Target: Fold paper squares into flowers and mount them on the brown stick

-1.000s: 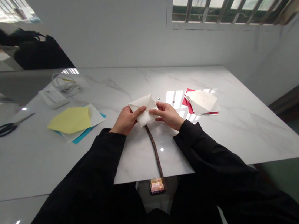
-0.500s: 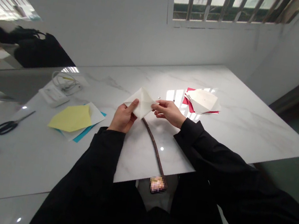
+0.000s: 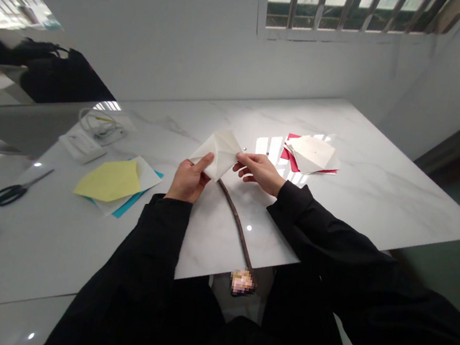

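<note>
A cream paper envelope (image 3: pixel 225 147) with fold lines across its face is held above the table, tilted. My left hand (image 3: pixel 191 179) is closed on its left side, thumb on top. At the right corner, the thumb and index finger of my right hand (image 3: pixel 259 172) pinch the paper edge; the other fingers curl loosely below. A narrow brown strap (image 3: pixel 235 217) runs from beneath the envelope towards the table's front edge, where a pixelated card (image 3: pixel 242 282) shows at its lower end.
Right of my hands lies a pile of cream and red envelopes (image 3: pixel 313 154). Yellow, white and blue papers (image 3: pixel 110 180) overlap at left, near black-handled scissors (image 3: pixel 10 195). Behind them are a white box (image 3: pixel 82 146) and a coiled cable (image 3: pixel 102 126). A wall (image 3: pixel 205 48) borders the table's back.
The envelope has tilted and turned slightly in my hands, its top corner shifting up and to the right. My right fingertips have shifted a little along its right edge.
</note>
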Demonstrator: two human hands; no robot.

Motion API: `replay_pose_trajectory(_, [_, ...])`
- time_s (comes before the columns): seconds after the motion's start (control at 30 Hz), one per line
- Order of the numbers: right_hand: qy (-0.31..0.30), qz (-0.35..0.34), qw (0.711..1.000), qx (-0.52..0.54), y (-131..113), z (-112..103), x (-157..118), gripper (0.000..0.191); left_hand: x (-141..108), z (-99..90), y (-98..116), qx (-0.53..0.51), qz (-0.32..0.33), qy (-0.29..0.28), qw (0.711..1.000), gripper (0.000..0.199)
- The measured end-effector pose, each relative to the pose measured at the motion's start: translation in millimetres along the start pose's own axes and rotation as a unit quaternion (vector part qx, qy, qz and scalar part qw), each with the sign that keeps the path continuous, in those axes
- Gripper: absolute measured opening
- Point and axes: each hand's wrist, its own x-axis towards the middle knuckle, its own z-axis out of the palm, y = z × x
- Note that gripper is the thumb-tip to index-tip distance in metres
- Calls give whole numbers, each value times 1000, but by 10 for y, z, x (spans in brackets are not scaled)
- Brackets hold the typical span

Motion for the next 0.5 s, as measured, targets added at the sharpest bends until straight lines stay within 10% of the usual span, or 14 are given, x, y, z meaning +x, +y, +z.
replay_pose_trajectory(0.5, [108,-12,989,98,30,12,37,26,-93,44,95,0,-50,-78,996,59])
